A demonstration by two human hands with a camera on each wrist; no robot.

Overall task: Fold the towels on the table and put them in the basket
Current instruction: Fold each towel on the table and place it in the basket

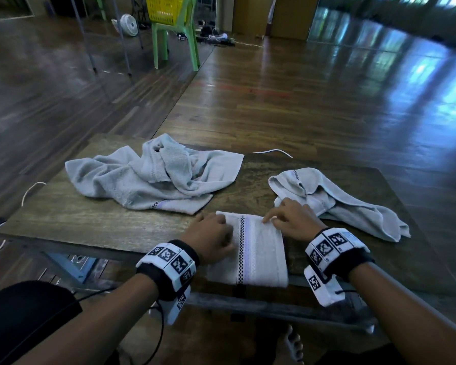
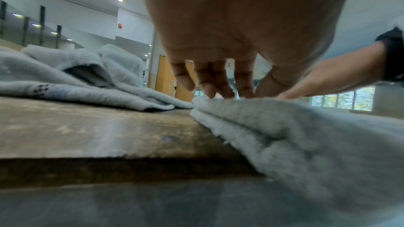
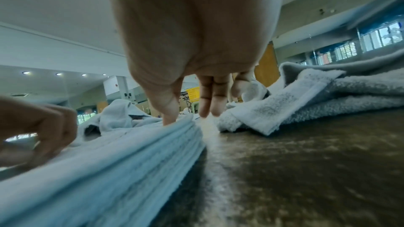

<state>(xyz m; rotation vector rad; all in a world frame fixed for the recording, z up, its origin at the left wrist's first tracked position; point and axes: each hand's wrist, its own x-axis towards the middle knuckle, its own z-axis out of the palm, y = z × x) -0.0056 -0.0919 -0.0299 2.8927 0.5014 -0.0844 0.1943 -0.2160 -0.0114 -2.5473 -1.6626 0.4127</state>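
Nearest, at the front edge of the wooden table (image 1: 90, 227): a folded towel (image 1: 258, 256), white with a checked stripe, its near end hanging just over the edge. On its left far part, the left hand (image 1: 211, 235), fingers curled down onto the cloth; whether gripping or only pressing, cannot tell. On its far right corner, the right hand (image 1: 292, 219), fingers (image 3: 168, 110) extended and relaxed, tips touching the top layer, holding nothing. Just beyond the right hand and to the right, a crumpled towel (image 1: 348, 204), loose and unfolded, touching the folded one's far corner. Farther back on the left, well apart from both hands, a larger rumpled towel (image 1: 148, 175) in a heap. Far off on the floor, a yellow basket (image 1: 163, 9) resting on a green chair (image 1: 177, 40), beside a small fan (image 1: 128, 25).
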